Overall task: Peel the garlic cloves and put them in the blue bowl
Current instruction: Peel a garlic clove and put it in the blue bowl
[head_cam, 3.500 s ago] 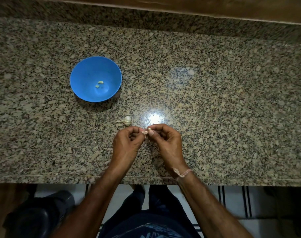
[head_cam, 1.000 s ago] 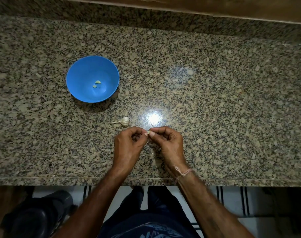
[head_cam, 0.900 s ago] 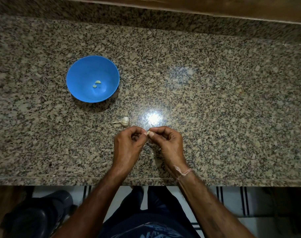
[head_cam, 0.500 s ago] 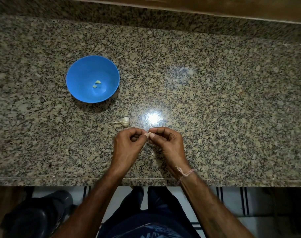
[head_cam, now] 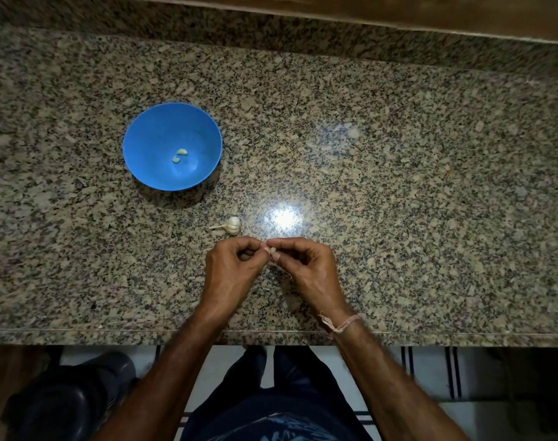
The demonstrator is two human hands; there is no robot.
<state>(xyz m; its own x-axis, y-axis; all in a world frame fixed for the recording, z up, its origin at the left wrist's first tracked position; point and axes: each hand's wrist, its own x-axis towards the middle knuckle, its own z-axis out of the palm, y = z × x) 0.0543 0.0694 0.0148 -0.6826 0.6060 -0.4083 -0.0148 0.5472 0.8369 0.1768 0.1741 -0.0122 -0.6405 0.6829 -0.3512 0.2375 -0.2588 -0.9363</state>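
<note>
A small garlic clove (head_cam: 272,250) is pinched between the fingertips of my left hand (head_cam: 231,272) and my right hand (head_cam: 306,268), low over the granite counter near its front edge. Most of the clove is hidden by the fingers. Just beyond my left hand lies a small garlic bulb (head_cam: 232,225) with a thin stem pointing left. The blue bowl (head_cam: 153,128) stands farther back on the left, with two peeled cloves (head_cam: 179,155) on its bottom.
The speckled granite counter (head_cam: 398,186) runs the whole width, with a bright light reflection (head_cam: 284,217) beside the bulb. A raised granite ledge and a wooden strip (head_cam: 398,14) bound it at the back. Below the front edge are my legs and a dark stool (head_cam: 64,399).
Both hands stay together on the clove with only small finger movements. The bowl, the bulb and the two peeled cloves have not moved on the counter.
</note>
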